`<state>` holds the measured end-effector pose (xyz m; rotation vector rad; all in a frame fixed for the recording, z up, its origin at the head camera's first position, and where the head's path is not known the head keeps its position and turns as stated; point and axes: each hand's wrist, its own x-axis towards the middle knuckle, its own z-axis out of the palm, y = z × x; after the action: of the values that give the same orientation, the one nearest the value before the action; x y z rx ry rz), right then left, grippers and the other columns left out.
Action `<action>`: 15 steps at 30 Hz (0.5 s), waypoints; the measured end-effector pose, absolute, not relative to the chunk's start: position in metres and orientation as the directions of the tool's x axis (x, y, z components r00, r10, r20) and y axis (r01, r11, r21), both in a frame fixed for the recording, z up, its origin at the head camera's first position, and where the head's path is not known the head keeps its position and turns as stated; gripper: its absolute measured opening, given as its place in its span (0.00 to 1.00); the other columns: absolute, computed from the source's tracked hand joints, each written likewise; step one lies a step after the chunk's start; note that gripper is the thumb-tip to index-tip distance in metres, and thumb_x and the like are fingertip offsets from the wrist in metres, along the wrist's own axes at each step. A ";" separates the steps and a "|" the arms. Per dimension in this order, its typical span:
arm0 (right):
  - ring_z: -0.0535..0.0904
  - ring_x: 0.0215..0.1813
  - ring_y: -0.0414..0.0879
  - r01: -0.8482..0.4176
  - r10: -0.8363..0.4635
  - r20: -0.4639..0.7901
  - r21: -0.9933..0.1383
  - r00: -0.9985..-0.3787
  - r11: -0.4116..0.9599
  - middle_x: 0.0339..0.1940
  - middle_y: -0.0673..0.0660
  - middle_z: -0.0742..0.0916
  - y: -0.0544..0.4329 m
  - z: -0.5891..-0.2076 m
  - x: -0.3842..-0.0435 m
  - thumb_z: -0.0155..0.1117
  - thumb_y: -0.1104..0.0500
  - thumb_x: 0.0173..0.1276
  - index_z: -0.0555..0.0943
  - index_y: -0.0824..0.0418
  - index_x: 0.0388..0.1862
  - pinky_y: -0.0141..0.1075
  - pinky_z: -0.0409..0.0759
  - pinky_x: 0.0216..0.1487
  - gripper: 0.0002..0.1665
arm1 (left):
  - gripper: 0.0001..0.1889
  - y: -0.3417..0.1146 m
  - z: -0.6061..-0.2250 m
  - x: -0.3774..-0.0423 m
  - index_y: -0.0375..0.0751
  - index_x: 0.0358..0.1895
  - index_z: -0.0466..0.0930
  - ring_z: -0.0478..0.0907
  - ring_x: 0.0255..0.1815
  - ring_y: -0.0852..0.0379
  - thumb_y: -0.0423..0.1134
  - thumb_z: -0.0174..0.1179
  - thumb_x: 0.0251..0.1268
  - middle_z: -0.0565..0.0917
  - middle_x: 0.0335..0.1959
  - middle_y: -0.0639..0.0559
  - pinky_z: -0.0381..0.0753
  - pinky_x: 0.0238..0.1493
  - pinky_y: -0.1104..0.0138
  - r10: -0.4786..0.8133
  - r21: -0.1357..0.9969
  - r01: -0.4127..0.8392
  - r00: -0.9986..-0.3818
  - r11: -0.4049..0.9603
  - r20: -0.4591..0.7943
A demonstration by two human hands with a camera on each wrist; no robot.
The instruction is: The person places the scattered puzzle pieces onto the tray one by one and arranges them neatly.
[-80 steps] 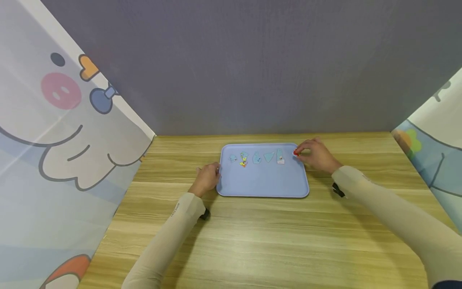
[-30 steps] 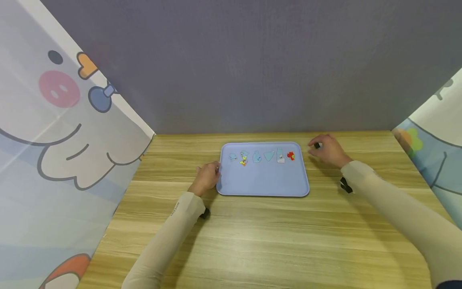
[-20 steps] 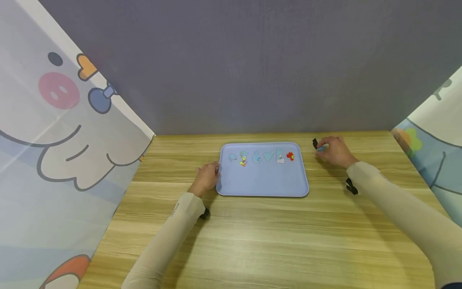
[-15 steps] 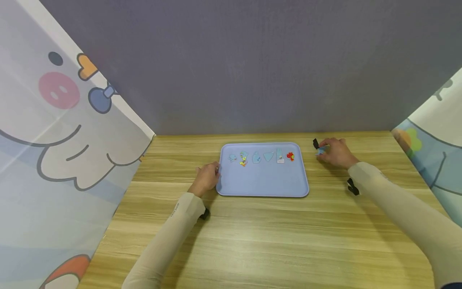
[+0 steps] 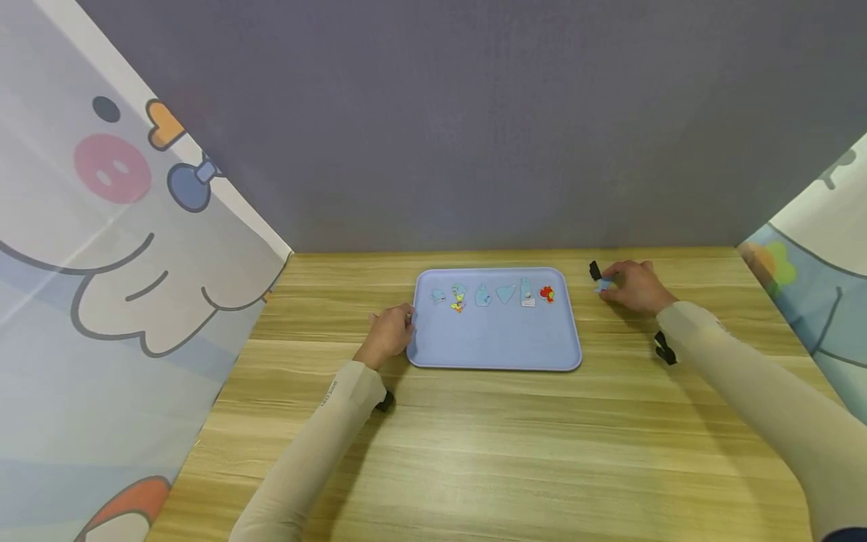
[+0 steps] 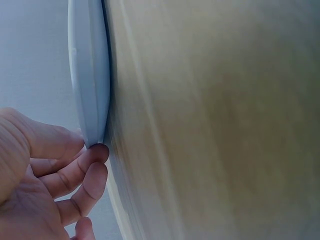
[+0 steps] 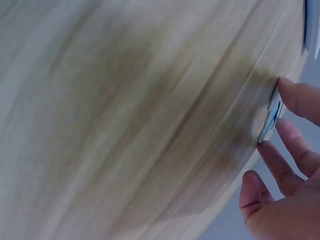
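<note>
My left hand [image 5: 390, 331] pinches the left rim of the light-blue tray [image 5: 494, 342]; in the left wrist view thumb and fingertips meet at the tray's edge [image 6: 90, 75]. To the right of the tray, my right hand [image 5: 633, 286] grips a small flat light-blue piece [image 5: 603, 285] on the wooden table. In the right wrist view the thumb touches one end of this thin printed piece [image 7: 270, 120] and fingertips the other. Along the tray's far side lie several flat cut-out pieces: a yellow-and-blue one [image 5: 458, 306], a triangular one [image 5: 505, 293] and a red one [image 5: 547, 293].
A small black item [image 5: 594, 270] lies just beyond my right fingertips. The wooden table [image 5: 474, 452] ends at a grey panel [image 5: 474, 128] behind the tray. Cartoon-printed sheets [image 5: 122, 301] stand at both sides.
The red piece, earlier between my right fingers at the tray's right edge, now lies on the tray. My right hand has moved right and grips a light-blue piece. The left hand stays put.
</note>
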<state>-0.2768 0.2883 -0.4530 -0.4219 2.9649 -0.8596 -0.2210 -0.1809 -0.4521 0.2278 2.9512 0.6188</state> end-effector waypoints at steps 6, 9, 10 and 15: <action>0.64 0.46 0.65 -0.225 -0.237 0.047 -0.535 -0.970 0.814 0.48 0.74 0.79 0.289 -0.450 -0.274 0.72 0.59 0.55 0.79 0.73 0.44 0.54 0.61 0.47 0.22 | 0.17 -0.180 -0.451 -0.220 0.35 0.56 0.76 0.79 0.41 0.49 0.30 0.59 0.63 0.84 0.37 0.47 0.53 0.58 0.36 0.176 0.400 0.131 -0.981 0.907 -0.077; 0.67 0.46 0.65 -0.247 -0.250 0.067 -0.525 -0.966 0.815 0.44 0.72 0.81 0.289 -0.448 -0.275 0.73 0.59 0.54 0.80 0.73 0.42 0.52 0.60 0.47 0.22 | 0.17 -0.180 -0.451 -0.220 0.34 0.56 0.76 0.79 0.41 0.49 0.30 0.59 0.63 0.84 0.37 0.47 0.52 0.58 0.35 0.176 0.398 0.131 -0.981 0.908 -0.079; 0.69 0.46 0.65 -0.260 -0.258 0.077 -0.522 -0.963 0.812 0.43 0.72 0.82 0.289 -0.448 -0.275 0.73 0.59 0.53 0.80 0.73 0.41 0.52 0.59 0.48 0.21 | 0.17 -0.179 -0.450 -0.220 0.34 0.56 0.76 0.79 0.41 0.49 0.30 0.59 0.63 0.84 0.36 0.48 0.51 0.59 0.35 0.175 0.398 0.129 -0.981 0.908 -0.081; 0.73 0.45 0.64 -0.309 -0.298 0.105 -0.503 -0.949 0.807 0.35 0.67 0.85 0.290 -0.442 -0.275 0.76 0.61 0.49 0.83 0.71 0.35 0.52 0.57 0.49 0.18 | 0.18 -0.179 -0.449 -0.220 0.34 0.57 0.75 0.79 0.41 0.49 0.30 0.58 0.64 0.84 0.36 0.48 0.50 0.59 0.35 0.169 0.399 0.119 -0.981 0.909 -0.092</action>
<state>-0.2751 0.2895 -0.4424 -0.5055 3.0064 -0.8420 -0.2198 -0.1793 -0.4492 0.2235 2.9471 0.6035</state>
